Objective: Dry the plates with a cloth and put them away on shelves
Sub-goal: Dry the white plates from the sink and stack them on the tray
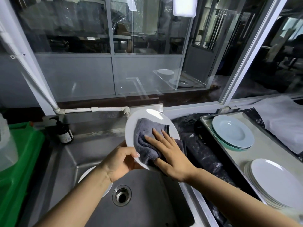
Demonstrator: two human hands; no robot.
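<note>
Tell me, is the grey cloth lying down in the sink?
No, the right hand presses the grey cloth flat against the white plate held above the sink.

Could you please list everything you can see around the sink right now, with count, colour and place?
held plate: one, white, tilted above the sink.
cloth: one, grey, pressed on the held plate's face.
sink: one, steel, below the hands.
plate in the sink: one, white, partly hidden by the left arm.
soap bottle: one, dark, on the sink's back ledge.
bin: one, green, at left.
tray: one, metal, at right.
pale blue plates: small stack, far end of tray.
white plates: stack, near end of tray.
left hand: grips the held plate's lower rim.
right hand: flat on the cloth.
</note>
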